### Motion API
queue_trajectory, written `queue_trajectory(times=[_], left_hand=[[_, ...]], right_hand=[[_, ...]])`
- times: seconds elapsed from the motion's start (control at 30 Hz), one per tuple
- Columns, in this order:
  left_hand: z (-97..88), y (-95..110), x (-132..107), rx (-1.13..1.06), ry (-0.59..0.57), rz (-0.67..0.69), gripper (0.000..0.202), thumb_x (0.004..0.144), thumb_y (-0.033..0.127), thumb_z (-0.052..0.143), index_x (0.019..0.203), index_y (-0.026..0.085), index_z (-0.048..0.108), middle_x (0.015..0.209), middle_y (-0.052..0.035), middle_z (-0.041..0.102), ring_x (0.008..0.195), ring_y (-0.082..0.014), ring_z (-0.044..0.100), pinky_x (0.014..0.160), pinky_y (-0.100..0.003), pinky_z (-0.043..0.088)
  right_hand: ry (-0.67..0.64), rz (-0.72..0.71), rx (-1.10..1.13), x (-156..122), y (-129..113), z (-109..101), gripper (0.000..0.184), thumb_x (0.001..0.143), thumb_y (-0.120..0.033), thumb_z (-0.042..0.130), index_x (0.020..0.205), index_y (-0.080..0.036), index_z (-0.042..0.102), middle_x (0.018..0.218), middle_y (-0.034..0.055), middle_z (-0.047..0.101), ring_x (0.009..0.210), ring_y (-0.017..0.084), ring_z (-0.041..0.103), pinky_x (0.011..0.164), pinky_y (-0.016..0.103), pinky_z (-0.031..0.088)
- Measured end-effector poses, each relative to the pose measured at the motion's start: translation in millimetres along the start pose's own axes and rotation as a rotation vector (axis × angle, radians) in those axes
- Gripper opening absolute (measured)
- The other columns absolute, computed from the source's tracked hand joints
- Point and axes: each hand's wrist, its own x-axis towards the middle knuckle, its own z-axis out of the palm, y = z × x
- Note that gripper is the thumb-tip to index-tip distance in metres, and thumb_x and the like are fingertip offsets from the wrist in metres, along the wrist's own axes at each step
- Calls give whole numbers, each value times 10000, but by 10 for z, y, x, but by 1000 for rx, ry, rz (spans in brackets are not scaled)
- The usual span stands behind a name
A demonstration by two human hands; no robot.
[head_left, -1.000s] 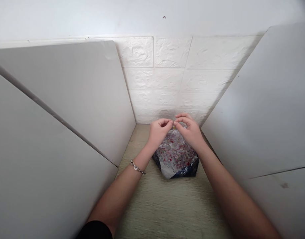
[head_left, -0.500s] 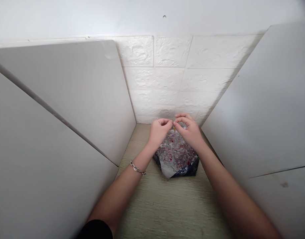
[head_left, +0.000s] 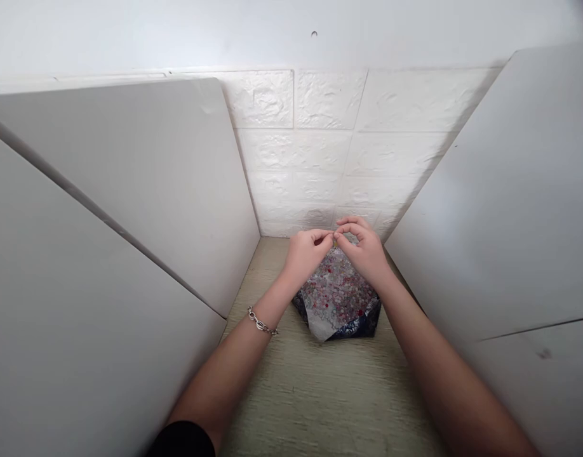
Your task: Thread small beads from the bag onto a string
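Note:
A clear plastic bag full of small coloured beads (head_left: 336,295) lies on a dark blue patterned cloth (head_left: 362,325) at the far end of the pale wooden table (head_left: 320,393). Both hands hover over the bag's far end. My left hand (head_left: 305,252) is curled, thumb and forefinger pinched together. My right hand (head_left: 364,249) is curled the same way, its fingertips meeting the left's. A tiny yellowish thing shows between the two pinches, too small to name. A silver chain bracelet (head_left: 261,323) circles my left wrist.
Tall grey panels (head_left: 129,209) wall the left side and another grey panel (head_left: 501,203) the right, leaving a narrow strip of table. A white brick-textured wall (head_left: 320,146) closes the far end.
The pinched fingertips have shifted very slightly; hands, bag and cloth stay where they were.

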Motion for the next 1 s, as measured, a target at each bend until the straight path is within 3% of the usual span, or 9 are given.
queue_trajectory(times=[0.33, 0.63, 0.87, 1.0], left_hand=[[7, -14, 37, -275, 36, -145, 184, 675, 263, 565, 705, 109, 661, 699, -35, 633, 619, -95, 501, 594, -216, 368], [-31, -116, 93, -577, -87, -267, 167, 625, 292, 638, 672, 132, 635, 613, 6, 567, 556, -55, 442, 548, -193, 319], [-7, -57, 52, -210, 34, -108, 180, 696, 285, 549, 678, 126, 633, 646, -4, 593, 585, -80, 469, 553, -205, 335], [-18, -20, 33, -5, 27, -5, 192, 735, 260, 500, 715, 143, 650, 682, -6, 626, 636, -99, 517, 586, -210, 360]], right_hand=[[-8, -10, -12, -4, -12, 1, 97, 731, -253, 536, 683, -189, 592, 966, 50, 563, 973, 191, 511, 879, 360, 370], [-34, -28, 5, -6, -39, 3, 80, 726, -225, 531, 676, -189, 582, 959, 50, 561, 959, 182, 517, 882, 355, 371], [-31, -22, -2, -10, -7, 12, 85, 727, -238, 538, 678, -187, 585, 960, 51, 562, 957, 183, 517, 885, 354, 370], [-24, -5, 0, -9, -1, 13, 92, 727, -246, 537, 675, -187, 585, 964, 53, 564, 961, 187, 514, 886, 359, 368]])
